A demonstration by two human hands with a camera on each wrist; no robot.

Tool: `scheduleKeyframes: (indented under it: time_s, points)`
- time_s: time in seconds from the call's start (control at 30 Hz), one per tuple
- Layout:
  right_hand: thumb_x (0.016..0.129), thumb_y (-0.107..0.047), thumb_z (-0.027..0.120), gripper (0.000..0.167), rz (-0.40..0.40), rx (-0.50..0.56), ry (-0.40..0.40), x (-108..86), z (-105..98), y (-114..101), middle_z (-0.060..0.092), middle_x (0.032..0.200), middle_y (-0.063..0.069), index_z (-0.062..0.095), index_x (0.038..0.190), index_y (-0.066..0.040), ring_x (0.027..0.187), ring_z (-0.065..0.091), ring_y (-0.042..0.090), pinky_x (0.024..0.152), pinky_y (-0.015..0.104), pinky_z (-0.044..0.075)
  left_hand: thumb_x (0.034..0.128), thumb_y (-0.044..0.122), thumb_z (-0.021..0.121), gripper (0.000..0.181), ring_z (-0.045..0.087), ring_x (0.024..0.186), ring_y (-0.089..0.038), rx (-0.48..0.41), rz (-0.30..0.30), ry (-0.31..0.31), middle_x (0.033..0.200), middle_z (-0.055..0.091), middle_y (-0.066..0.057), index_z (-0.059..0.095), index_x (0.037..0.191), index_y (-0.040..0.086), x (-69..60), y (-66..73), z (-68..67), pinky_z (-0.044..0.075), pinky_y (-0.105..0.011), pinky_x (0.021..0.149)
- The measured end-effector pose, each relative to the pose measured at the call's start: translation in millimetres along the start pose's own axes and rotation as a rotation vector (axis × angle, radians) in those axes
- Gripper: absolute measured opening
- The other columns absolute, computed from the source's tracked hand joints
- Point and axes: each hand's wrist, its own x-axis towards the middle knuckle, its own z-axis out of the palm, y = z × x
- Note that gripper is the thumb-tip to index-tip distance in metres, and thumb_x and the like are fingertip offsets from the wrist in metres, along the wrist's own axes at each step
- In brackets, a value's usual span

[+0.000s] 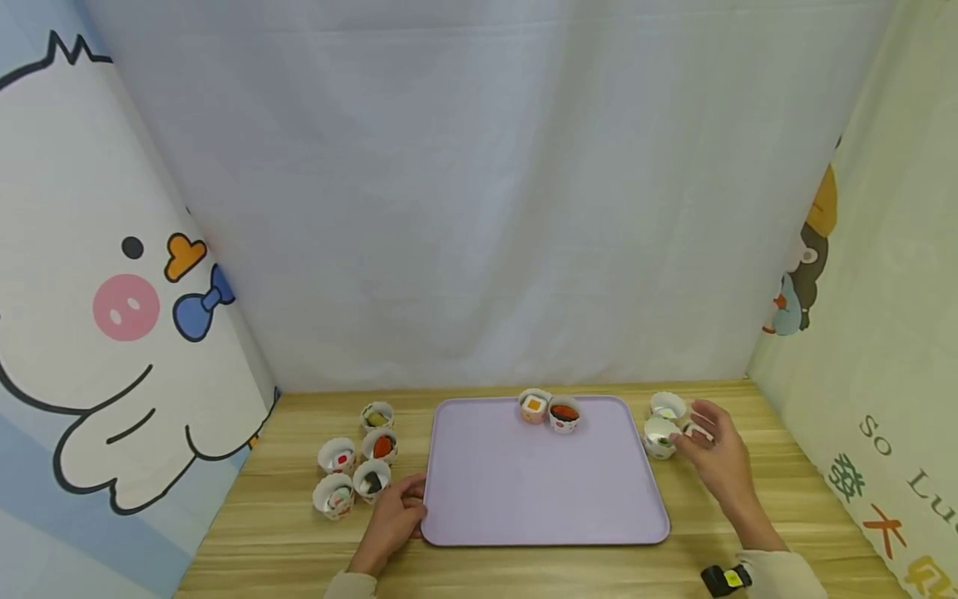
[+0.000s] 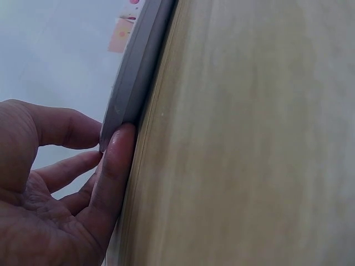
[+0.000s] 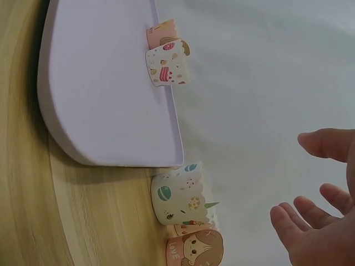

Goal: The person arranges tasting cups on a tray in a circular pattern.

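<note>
My left hand [image 1: 395, 514] pinches the left rim of a lilac tray [image 1: 516, 491]; in the left wrist view, thumb and finger sit on either side of the tray edge [image 2: 130, 72]. On the tray's back edge stand a paper cup with a white-and-orange piece [image 1: 534, 407] and a paper cup with a red-orange topping [image 1: 565, 415]. My right hand [image 1: 720, 457] hovers, fingers spread and holding nothing, by the paper cups right of the tray: a back cup [image 1: 668, 406], a front cup [image 1: 660, 439] and one partly hidden behind the fingers.
Left of the tray, several paper cups [image 1: 372, 479] with small sushi-like pieces stand grouped on the wood-grain table [image 1: 254, 532]. A pale cloth [image 1: 479, 208] hangs behind the table, and printed cloths stand at both sides.
</note>
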Motion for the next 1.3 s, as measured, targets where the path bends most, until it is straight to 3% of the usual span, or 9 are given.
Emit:
scheduleKeyframes:
  time_s: [0.23,0.4,0.5,0.67,0.77,1.03,1.17,1.23,1.3]
  points:
    - [0.089,-0.013,0.071,0.069,0.023,0.002,0.025,2.3,-7,8,0.043,0.145,0.022,0.034,0.147,0.0,0.106,0.047,-0.012,0.085,-0.001,0.044,0.0741,-0.009,0.057,0.059,0.059,0.074,-0.014,0.006,0.0,-0.001,0.103,0.062,-0.019,0.054,0.133,-0.007,0.0,0.2,-0.1,0.056,-0.034,0.048]
    - [0.09,-0.016,0.071,0.071,0.065,-0.032,0.034,3.2,-11,13,0.043,0.147,0.02,0.033,0.149,-0.003,0.126,0.05,0.02,0.089,0.0,0.042,0.0746,-0.008,0.057,0.059,0.06,0.074,-0.014,0.008,-0.002,-0.001,0.103,0.062,-0.019,0.053,0.134,-0.007,-0.9,1.2,-0.5,0.056,-0.034,0.048]
    - [0.091,-0.019,0.07,0.073,0.09,-0.053,0.028,4.2,-14,17,0.041,0.15,0.02,0.031,0.151,-0.004,0.134,0.043,0.035,0.1,0.013,0.044,0.0745,-0.008,0.057,0.059,0.06,0.075,-0.014,0.007,-0.003,-0.001,0.103,0.062,-0.019,0.053,0.134,-0.007,-1.8,2.5,-0.8,0.056,-0.034,0.048]
    - [0.092,-0.018,0.068,0.074,0.122,-0.063,0.02,6.5,-17,24,0.036,0.154,0.02,0.027,0.152,-0.003,0.138,0.037,0.038,0.112,0.047,0.038,0.0743,-0.008,0.057,0.059,0.059,0.075,-0.014,0.007,-0.004,-0.003,0.103,0.061,-0.019,0.053,0.133,-0.008,-3.0,4.4,-1.4,0.056,-0.034,0.049]
    - [0.092,-0.017,0.067,0.073,0.132,-0.056,0.019,8.2,-18,30,0.034,0.154,0.022,0.027,0.152,-0.001,0.139,0.036,0.039,0.111,0.052,0.036,0.0742,-0.008,0.057,0.059,0.06,0.075,-0.014,0.003,-0.003,-0.006,0.103,0.062,-0.019,0.053,0.133,-0.008,-2.9,4.5,-1.4,0.056,-0.034,0.049]
    - [0.091,-0.012,0.067,0.077,0.187,-0.051,0.004,14.6,-18,49,0.028,0.157,0.024,0.023,0.152,0.0,0.141,0.032,0.043,0.113,0.052,0.035,0.0749,-0.007,0.058,0.059,0.059,0.076,-0.014,0.004,-0.014,-0.004,0.104,0.061,-0.019,0.053,0.134,-0.007,-2.8,4.8,-1.6,0.056,-0.034,0.049]
    - [0.09,-0.014,0.069,0.081,0.226,-0.05,-0.024,17.0,-18,53,0.024,0.159,0.022,0.02,0.154,-0.001,0.142,0.03,0.041,0.102,0.023,0.043,0.0748,-0.007,0.058,0.059,0.059,0.076,-0.014,-0.002,-0.023,0.0,0.104,0.061,-0.018,0.054,0.134,-0.006,-2.8,4.5,-1.7,0.057,-0.034,0.049]
    - [0.09,-0.015,0.069,0.083,0.235,-0.057,-0.034,17.6,-19,55,0.023,0.16,0.022,0.019,0.154,-0.002,0.142,0.03,0.041,0.088,0.009,0.039,0.0748,-0.007,0.058,0.059,0.06,0.076,-0.014,-0.003,-0.022,0.001,0.104,0.062,-0.018,0.054,0.134,-0.006,-3.0,4.8,-1.7,0.057,-0.034,0.049]
    - [0.089,-0.015,0.07,0.084,0.241,-0.059,-0.037,18.4,-19,57,0.023,0.16,0.022,0.019,0.154,-0.002,0.142,0.03,0.041,0.081,0.005,0.034,0.0748,-0.007,0.058,0.059,0.06,0.076,-0.014,-0.002,-0.017,-0.001,0.104,0.062,-0.018,0.054,0.134,-0.006,-3.5,5.3,-1.7,0.056,-0.034,0.049]
